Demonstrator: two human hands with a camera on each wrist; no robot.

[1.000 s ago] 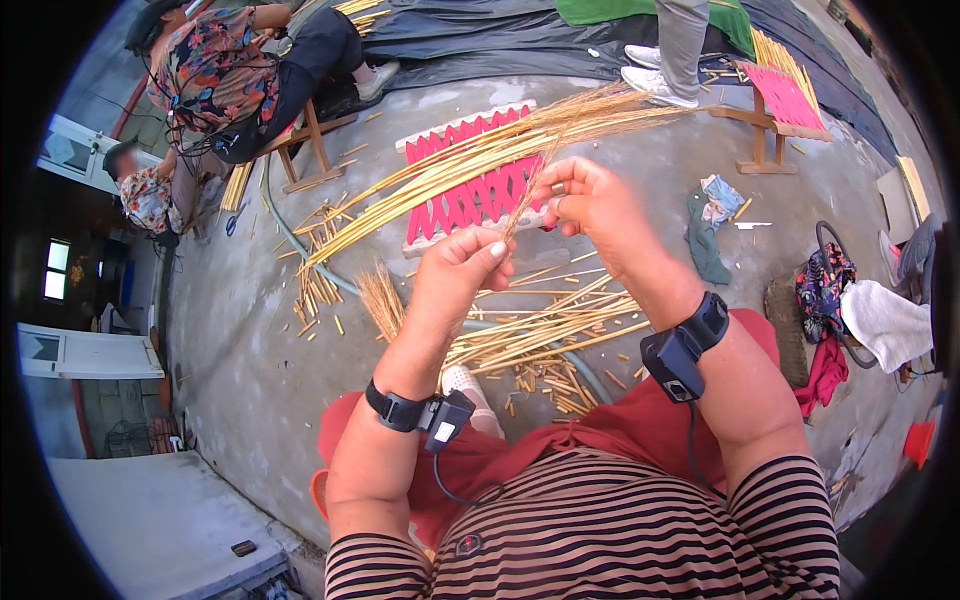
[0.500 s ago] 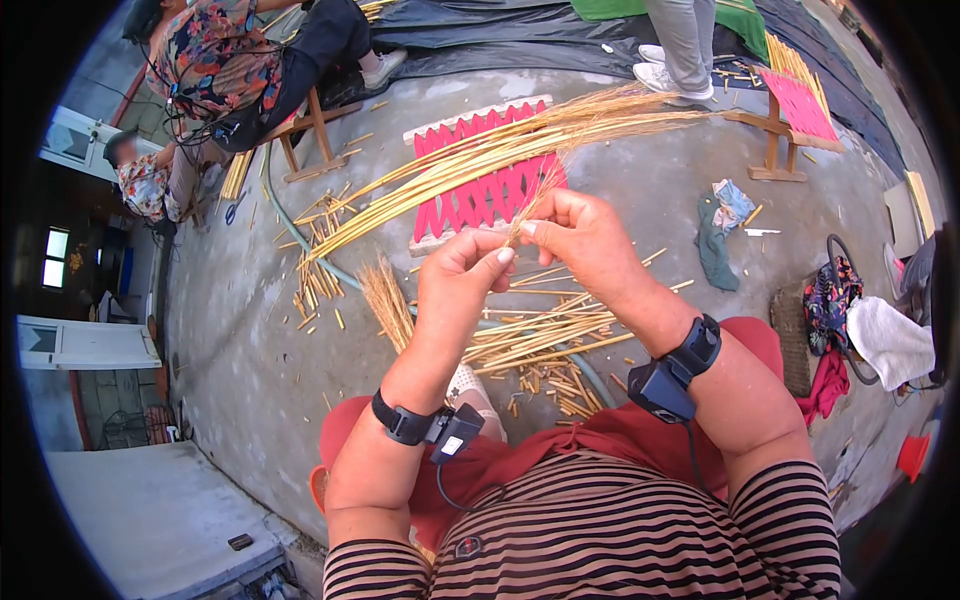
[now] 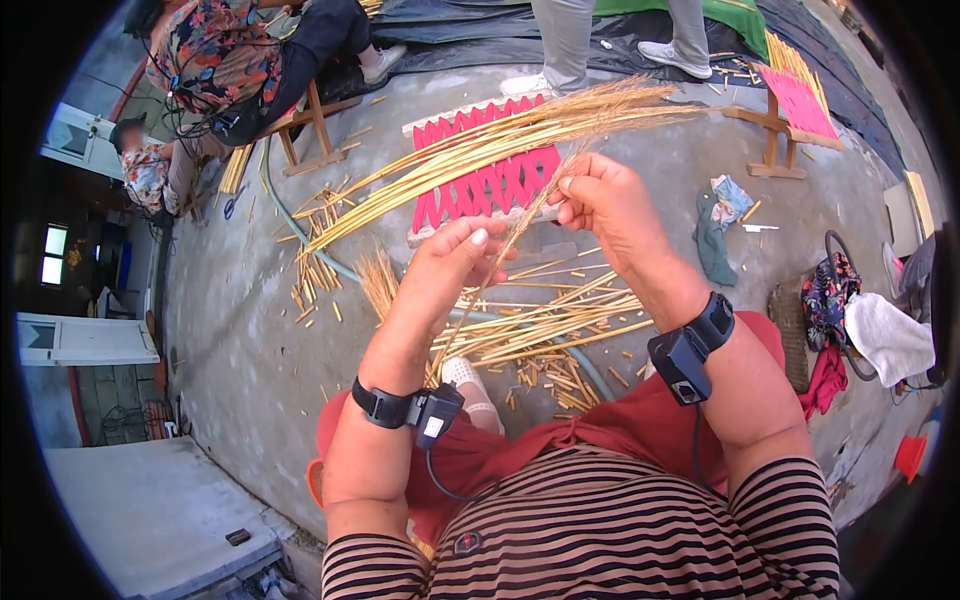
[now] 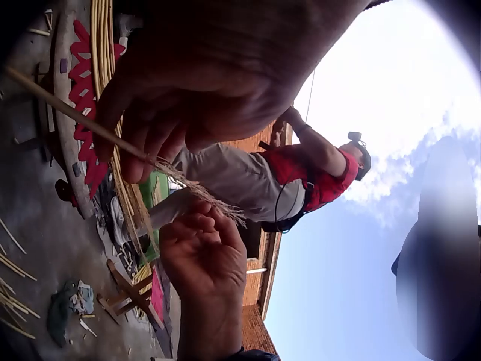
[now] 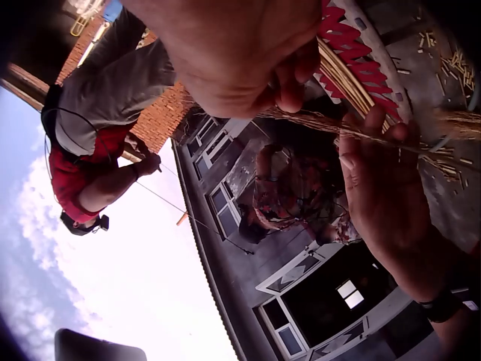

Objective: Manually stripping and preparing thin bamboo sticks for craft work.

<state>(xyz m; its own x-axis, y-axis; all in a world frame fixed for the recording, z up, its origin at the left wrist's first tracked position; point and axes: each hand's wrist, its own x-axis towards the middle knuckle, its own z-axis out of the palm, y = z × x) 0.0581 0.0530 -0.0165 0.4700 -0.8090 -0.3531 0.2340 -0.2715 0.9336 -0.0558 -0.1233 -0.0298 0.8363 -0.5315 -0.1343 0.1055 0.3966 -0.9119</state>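
Observation:
A single dry stalk with a feathery seed head slants between both hands in the head view. My right hand pinches its tufted upper end between thumb and fingers. My left hand is lower down, its fingers fairly straight and the stalk lying across them; the left thumb stands off the stalk in the right wrist view. The stalk's lower part runs down past the left wrist. Beyond the hands, a bundle of long yellow stalks with brushy ends lies over a rack laced with red strips.
Loose stalks and short cut pieces litter the concrete near my feet, with a hose running through. Another brushy bundle lies left. A person in grey trousers stands ahead; a wooden stool is at right.
My hands came together on the seed head, then moved apart, the right going up and outward, the left down. The stalk now shows at fuller length. The person in grey trousers has stepped left.

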